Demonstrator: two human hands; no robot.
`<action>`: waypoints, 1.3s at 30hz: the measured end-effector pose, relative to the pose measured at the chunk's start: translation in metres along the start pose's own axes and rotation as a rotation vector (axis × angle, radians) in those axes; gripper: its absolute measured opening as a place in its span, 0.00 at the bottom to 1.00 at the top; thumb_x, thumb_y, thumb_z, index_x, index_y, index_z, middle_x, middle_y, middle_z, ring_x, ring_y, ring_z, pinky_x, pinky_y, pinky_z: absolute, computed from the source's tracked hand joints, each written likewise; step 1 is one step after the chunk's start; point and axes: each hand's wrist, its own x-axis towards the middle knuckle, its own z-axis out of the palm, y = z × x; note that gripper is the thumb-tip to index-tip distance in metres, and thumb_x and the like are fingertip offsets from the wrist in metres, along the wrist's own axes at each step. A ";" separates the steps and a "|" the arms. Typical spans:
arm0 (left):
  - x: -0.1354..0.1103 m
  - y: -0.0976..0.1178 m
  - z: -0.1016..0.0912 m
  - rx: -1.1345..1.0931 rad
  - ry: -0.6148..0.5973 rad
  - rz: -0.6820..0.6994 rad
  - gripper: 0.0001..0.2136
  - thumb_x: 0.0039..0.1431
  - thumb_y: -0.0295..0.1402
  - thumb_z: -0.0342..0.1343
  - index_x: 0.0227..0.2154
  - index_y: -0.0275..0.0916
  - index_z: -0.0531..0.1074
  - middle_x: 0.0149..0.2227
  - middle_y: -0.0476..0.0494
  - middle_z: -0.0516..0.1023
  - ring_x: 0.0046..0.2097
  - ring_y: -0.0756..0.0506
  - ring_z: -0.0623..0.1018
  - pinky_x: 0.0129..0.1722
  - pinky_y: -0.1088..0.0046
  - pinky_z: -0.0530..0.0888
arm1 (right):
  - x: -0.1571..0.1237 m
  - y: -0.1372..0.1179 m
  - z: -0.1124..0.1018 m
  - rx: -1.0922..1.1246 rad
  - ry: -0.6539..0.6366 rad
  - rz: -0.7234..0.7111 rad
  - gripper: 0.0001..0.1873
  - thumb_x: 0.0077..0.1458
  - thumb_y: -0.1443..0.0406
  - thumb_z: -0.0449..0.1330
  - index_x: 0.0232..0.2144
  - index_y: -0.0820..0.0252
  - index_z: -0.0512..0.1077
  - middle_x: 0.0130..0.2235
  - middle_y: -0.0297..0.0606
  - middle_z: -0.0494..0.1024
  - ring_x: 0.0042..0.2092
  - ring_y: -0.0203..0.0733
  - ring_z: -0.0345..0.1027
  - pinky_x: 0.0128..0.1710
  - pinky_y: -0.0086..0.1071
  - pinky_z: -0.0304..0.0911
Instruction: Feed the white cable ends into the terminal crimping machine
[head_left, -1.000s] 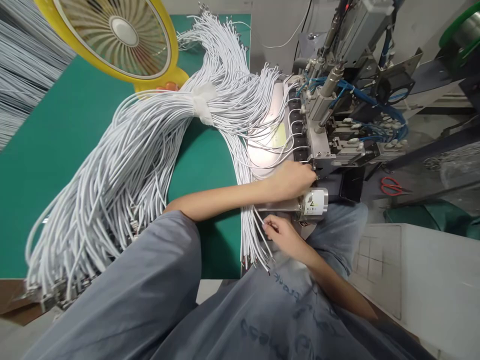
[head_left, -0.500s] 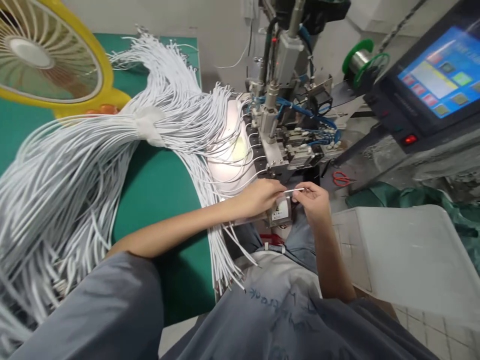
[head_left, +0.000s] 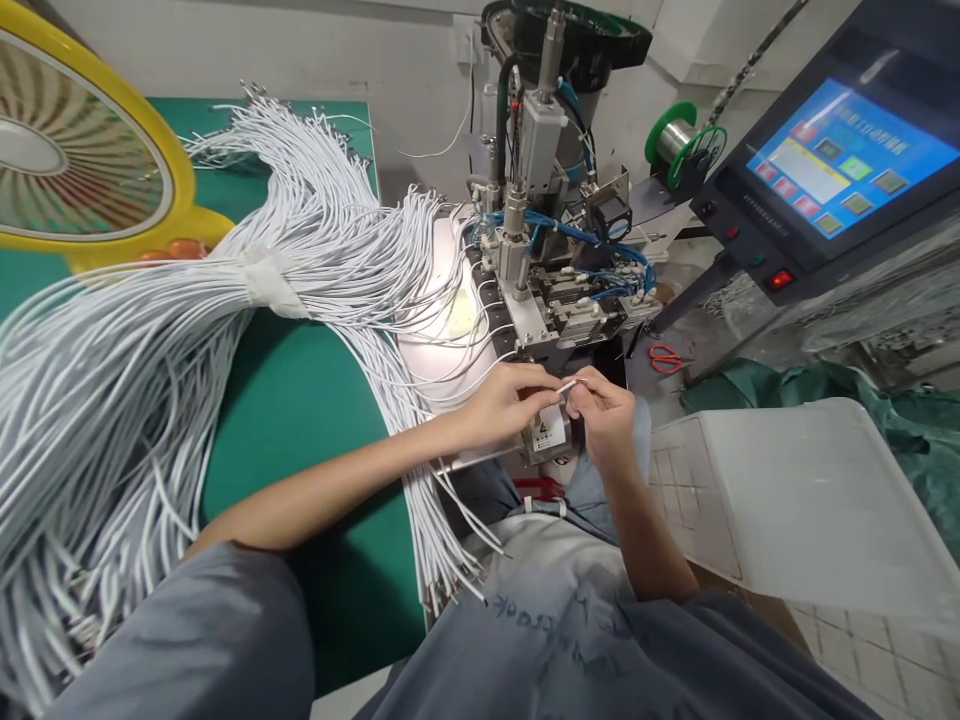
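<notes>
Between my two hands, just in front of the machine, runs the end of a white cable [head_left: 568, 387]. My left hand [head_left: 510, 402] pinches it with thumb and fingers. My right hand [head_left: 602, 408] has its fingertips closed at the cable's tip, where a thin end shows. Behind them stands the machine [head_left: 525, 290] with metal cylinders, blue tubes and clamps; several white cables reach its near side. To the left, a large bundle of white cables [head_left: 330, 270], bound with a white tie [head_left: 274, 283], spreads over the green table [head_left: 300, 390].
A yellow fan [head_left: 176, 180] stands at the far left. On the right are a control screen [head_left: 847, 165], a wire spool [head_left: 675, 140], red-handled scissors [head_left: 665, 358] and a white plastic bin [head_left: 810, 490]. A labelled box [head_left: 547, 430] sits just below my hands.
My hands have come closer together, and the cable end between them now tilts up to the right. The whole view has shifted, with the scene sitting farther left and slightly lower.
</notes>
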 end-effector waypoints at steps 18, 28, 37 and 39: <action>-0.006 -0.010 0.004 0.374 -0.025 0.194 0.12 0.60 0.27 0.44 0.37 0.35 0.74 0.30 0.44 0.73 0.31 0.50 0.72 0.29 0.77 0.66 | 0.013 -0.027 -0.018 -0.377 -0.187 -0.033 0.11 0.49 0.65 0.58 0.17 0.61 0.70 0.18 0.29 0.59 0.21 0.30 0.50 0.21 0.28 0.48; -0.001 -0.005 -0.007 0.383 -0.115 0.158 0.13 0.58 0.25 0.43 0.38 0.36 0.73 0.30 0.45 0.74 0.31 0.51 0.72 0.28 0.78 0.63 | 0.020 -0.028 -0.019 -0.280 -0.247 0.110 0.11 0.45 0.61 0.59 0.17 0.61 0.70 0.19 0.30 0.60 0.22 0.31 0.50 0.20 0.28 0.46; -0.002 -0.008 -0.007 0.523 -0.136 0.184 0.14 0.55 0.23 0.43 0.38 0.36 0.72 0.29 0.47 0.73 0.29 0.50 0.71 0.26 0.77 0.61 | 0.025 -0.035 -0.024 -0.346 -0.344 0.148 0.12 0.45 0.60 0.59 0.18 0.63 0.71 0.20 0.31 0.62 0.22 0.31 0.52 0.21 0.28 0.47; -0.002 -0.009 -0.007 0.598 -0.124 0.226 0.14 0.53 0.22 0.43 0.37 0.36 0.72 0.29 0.46 0.72 0.29 0.50 0.70 0.25 0.76 0.60 | 0.027 -0.035 -0.025 -0.394 -0.384 0.169 0.11 0.45 0.61 0.59 0.18 0.63 0.71 0.18 0.29 0.60 0.22 0.30 0.49 0.21 0.28 0.46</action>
